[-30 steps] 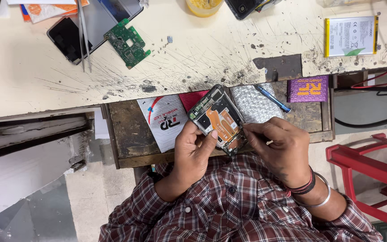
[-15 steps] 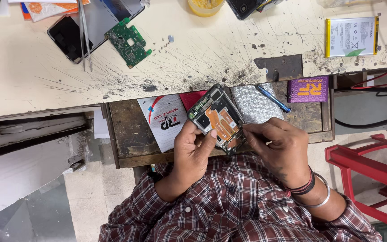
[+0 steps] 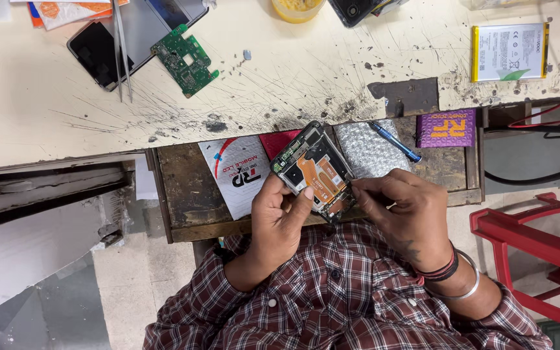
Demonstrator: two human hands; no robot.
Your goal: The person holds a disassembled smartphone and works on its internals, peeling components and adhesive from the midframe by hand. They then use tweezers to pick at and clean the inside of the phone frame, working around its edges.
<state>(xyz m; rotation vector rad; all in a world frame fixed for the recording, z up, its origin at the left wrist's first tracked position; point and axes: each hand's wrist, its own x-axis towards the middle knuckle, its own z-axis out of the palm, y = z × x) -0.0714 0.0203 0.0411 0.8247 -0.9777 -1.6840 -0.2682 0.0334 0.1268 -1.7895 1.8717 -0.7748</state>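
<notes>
Green circuit board (image 3: 184, 59) upper left on the scarred counter (image 3: 293, 84), left hand (image 3: 281, 217) at centre gripping the opened phone (image 3: 314, 170) above the drawer, right hand (image 3: 406, 210) pinching its lower right edge, red stool (image 3: 539, 253) far right

The circuit board (image 3: 184, 59) was green, the stool (image 3: 539, 249) red, the shirt (image 3: 332, 304) maroon-and-white checked, and the worktop (image 3: 293, 78) cream, black-scratched.

Phone repair workshop: scarred workbench (image 3: 293, 84), loose circuit board (image 3: 184, 59), battery (image 3: 509, 52), tweezers (image 3: 122, 52).
</notes>
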